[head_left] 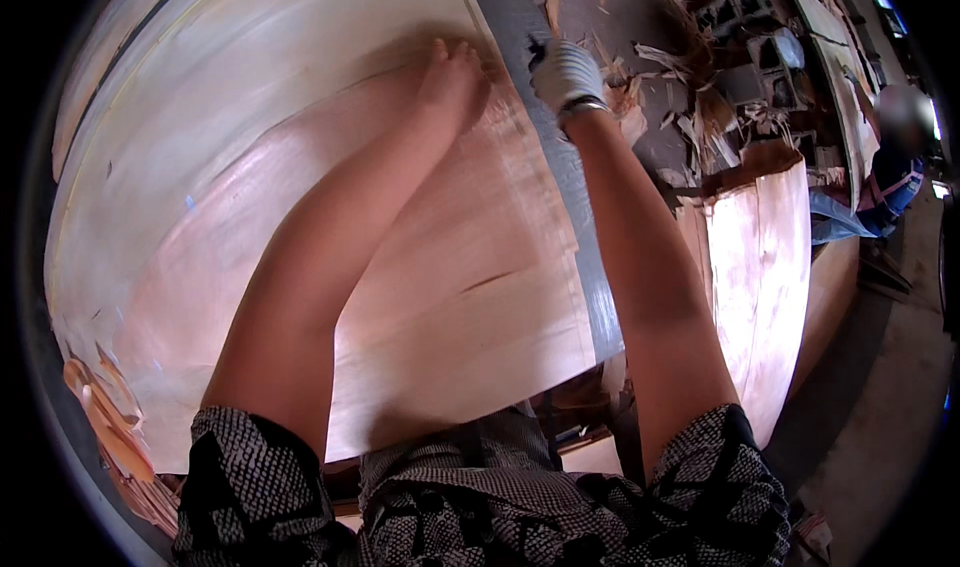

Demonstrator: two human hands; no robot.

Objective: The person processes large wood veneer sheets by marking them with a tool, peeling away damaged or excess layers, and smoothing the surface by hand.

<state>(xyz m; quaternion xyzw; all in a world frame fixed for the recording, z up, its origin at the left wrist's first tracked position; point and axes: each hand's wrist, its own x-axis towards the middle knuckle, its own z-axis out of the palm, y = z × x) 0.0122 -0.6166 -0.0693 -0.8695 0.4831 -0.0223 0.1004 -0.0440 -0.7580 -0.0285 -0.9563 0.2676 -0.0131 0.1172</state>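
Veneer sheets lie spread across the bench in front of the person, their right edge running beside a dark strip. The bare left hand is laid on the wood near that edge at the far end, fingers extended and clasping nothing. The right hand, in a striped glove, is over the dark strip with its fingers curled; a dark shape shows at their tips, and I cannot tell whether it is a tool or part of the glove, so its grip stays uncertain. The step in hand seems to be steadying or squaring the sheet along this edge. The next move would call for even pressure from the left hand, with care around the dark split nearer the body, where thin wood could tear further.
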